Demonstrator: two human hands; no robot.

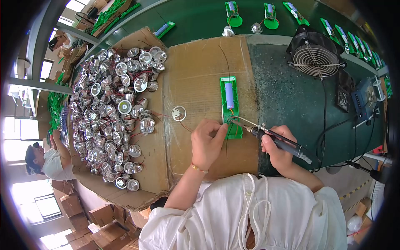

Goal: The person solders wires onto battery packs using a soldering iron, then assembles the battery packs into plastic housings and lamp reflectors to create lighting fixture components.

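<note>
Green casing with a purple cell is lying on cardboard just beyond the left hand, whose fingertips are bunching at the casing's near-left edge, any hold unclear. Right hand is gripping a soldering iron, tip over the casing. Bare cardboard is stretching forward of the left hand, heaped reflectors bounding it leftward.

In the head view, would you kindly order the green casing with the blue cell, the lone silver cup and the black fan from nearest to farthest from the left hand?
From the left hand:
1. Green casing: immediately ahead and right.
2. Silver cup: ahead and left.
3. Black fan: well ahead and far right.
</note>
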